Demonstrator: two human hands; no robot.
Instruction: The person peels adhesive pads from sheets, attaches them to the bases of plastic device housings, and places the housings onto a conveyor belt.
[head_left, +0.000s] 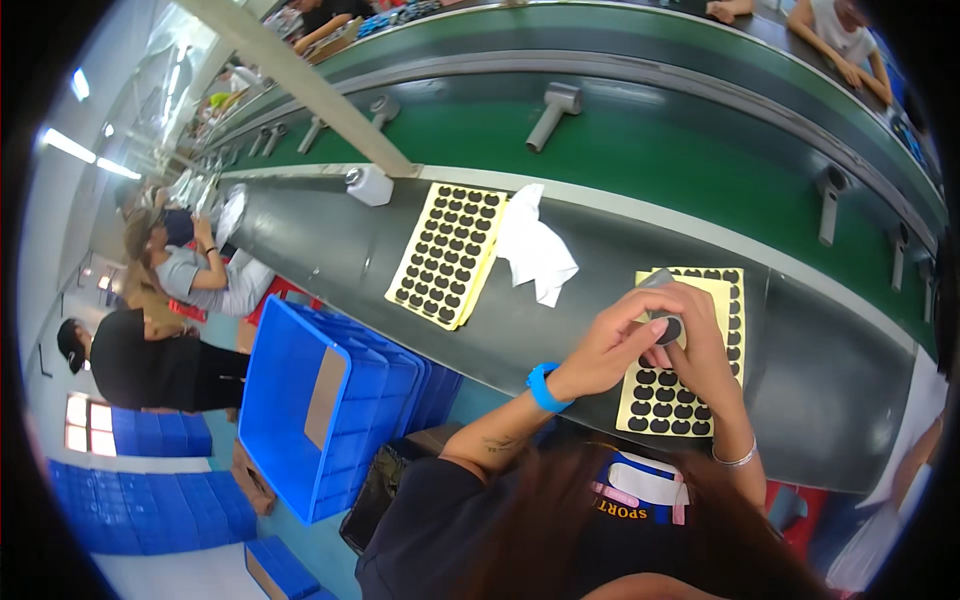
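Note:
My left hand (603, 343) and my right hand (700, 345) are closed together around a small grey part (657, 279), mostly hidden by my fingers. It looks like the grey hair-dryer-shaped housings on the conveyor. A black round piece (668, 330) shows at its near end, with my left thumb pressed against it. Under my hands lies a pale yellow sheet of black round stickers (640, 408) on the dark worktable. To the left is a stack of similar sticker sheets (437, 262), with a crumpled white cloth (535, 245) beside it.
Beyond the worktable (330, 240) runs a green conveyor (660, 135) bearing several grey hair-dryer-shaped housings (553, 115). A white bottle (370, 186) stands near a slanted post (310, 90). Blue crates (345, 420) stand at the left. Other people are at the left and across the conveyor.

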